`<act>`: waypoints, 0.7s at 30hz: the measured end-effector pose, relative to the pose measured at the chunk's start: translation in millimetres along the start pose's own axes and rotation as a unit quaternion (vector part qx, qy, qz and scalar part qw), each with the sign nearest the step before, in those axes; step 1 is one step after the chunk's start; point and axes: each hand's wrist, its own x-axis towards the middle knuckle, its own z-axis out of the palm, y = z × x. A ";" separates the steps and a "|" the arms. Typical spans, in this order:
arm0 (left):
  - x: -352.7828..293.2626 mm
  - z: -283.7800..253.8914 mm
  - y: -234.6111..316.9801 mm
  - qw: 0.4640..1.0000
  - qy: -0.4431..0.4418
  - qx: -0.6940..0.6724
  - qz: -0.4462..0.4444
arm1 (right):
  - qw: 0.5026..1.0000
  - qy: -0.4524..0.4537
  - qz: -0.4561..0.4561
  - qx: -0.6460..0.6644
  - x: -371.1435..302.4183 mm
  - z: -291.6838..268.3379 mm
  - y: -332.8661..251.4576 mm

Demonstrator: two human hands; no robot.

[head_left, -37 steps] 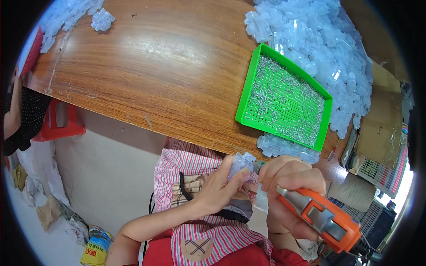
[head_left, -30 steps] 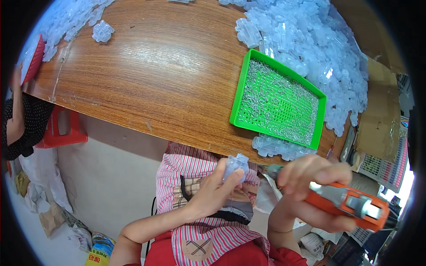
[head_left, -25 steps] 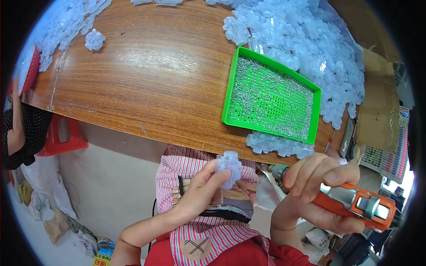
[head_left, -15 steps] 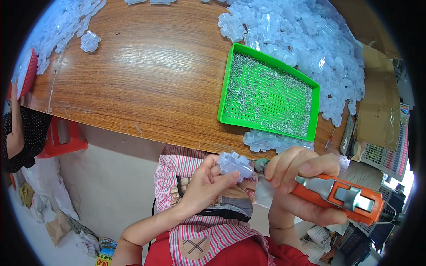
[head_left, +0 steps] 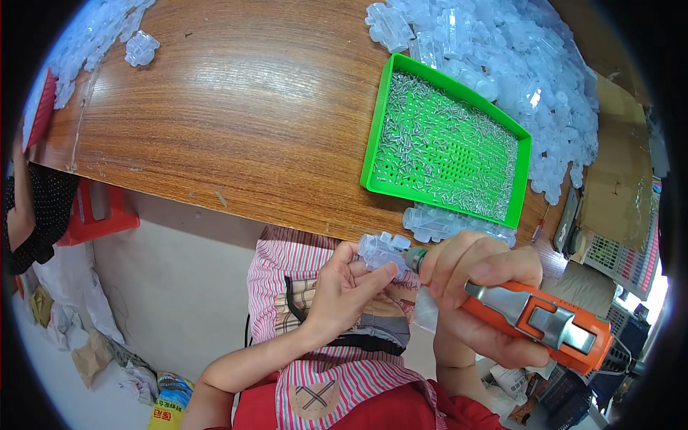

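My left hand (head_left: 344, 289) pinches a clear plastic part (head_left: 382, 254) between thumb and fingers, just off the table's front edge. Wrapped round an orange power screwdriver (head_left: 534, 315) with a metal lever is my right hand (head_left: 476, 294). The screwdriver's grey-green nose (head_left: 415, 259) meets the right side of the plastic part; its bit and any screw there are hidden. Beyond my hands, a green perforated tray (head_left: 372, 161) holds many small silver screws (head_left: 412, 136). More clear parts (head_left: 448, 225) lie between the tray and the table edge.
A large heap of clear plastic parts (head_left: 534, 97) covers the back right, beside cardboard (head_left: 618, 158). A single clear part (head_left: 141, 48) lies at the far left near another pile. At the left edge, another person's arm (head_left: 21, 204) is by a red basin (head_left: 43, 111).
The screwdriver's nose has come up against the plastic part, closing the small gap. The view has shifted a little, so the tray appears farther right and higher.
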 end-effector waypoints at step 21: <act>-2.0 -0.2 3.2 1.000 -0.022 -0.008 0.002 | 0.997 -0.026 0.025 -0.075 2.1 8.9 0.7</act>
